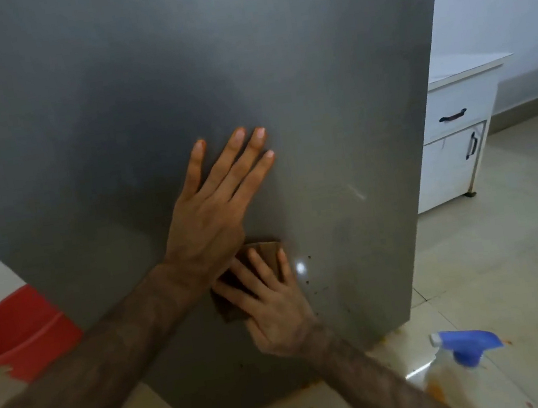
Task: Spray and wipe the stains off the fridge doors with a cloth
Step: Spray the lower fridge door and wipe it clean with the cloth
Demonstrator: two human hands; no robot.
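1. The grey fridge door [140,83] fills most of the view, over a pale tiled floor [507,239].
2. The left hand [213,211] lies flat on the door, fingers straight and spread.
3. The right hand [274,303] presses a brown cloth [264,253] on the door with straight fingers, just under the left hand.
4. Small dark stains [312,275] dot the door just right of the right fingertips.
5. A spray bottle [463,363] with a blue top stands on the floor, right of the right arm.
6. A white cabinet [459,142] stands far right, a red bucket [20,335] far left.
7. No words can be read.

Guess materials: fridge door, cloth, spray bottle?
Fridge door: likely brushed or coated metal; grey, matte, soft glare spot. Cloth: brown, thin, folded, probably woven fabric or microfibre; too blurred to tell. Spray bottle: plastic, translucent body, blue glossy trigger head.
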